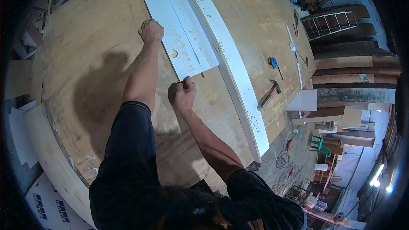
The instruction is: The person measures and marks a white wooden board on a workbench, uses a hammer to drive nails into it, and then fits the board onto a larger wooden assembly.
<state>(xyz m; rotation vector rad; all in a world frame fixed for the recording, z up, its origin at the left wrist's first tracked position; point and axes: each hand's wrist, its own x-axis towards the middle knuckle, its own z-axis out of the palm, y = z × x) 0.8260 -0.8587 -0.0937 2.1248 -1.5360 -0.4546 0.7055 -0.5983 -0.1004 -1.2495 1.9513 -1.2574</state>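
Left hand (151,31) fisted on white panel (179,25) edge | right hand (185,93) pinching its near corner | plywood table (93,72) open leftward

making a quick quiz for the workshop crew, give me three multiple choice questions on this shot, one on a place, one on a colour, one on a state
1. Where does the hammer lie?
A. right of the long white board
B. under the left hand
C. on the floor

2. What colour is the tape measure?
A. red and white
B. blue and yellow
C. all black

3. How is the right hand placed?
A. open, palm up
B. lifted clear of the table
C. fingers closed at the near corner of the white panel

Answers:
1 A, it rests on the plywood table just right of the long white board.
2 B, its case shows blue with a yellow patch.
3 C, the fingers pinch at the corner of the white panel, while the left hand is a fist on the panel's left edge.
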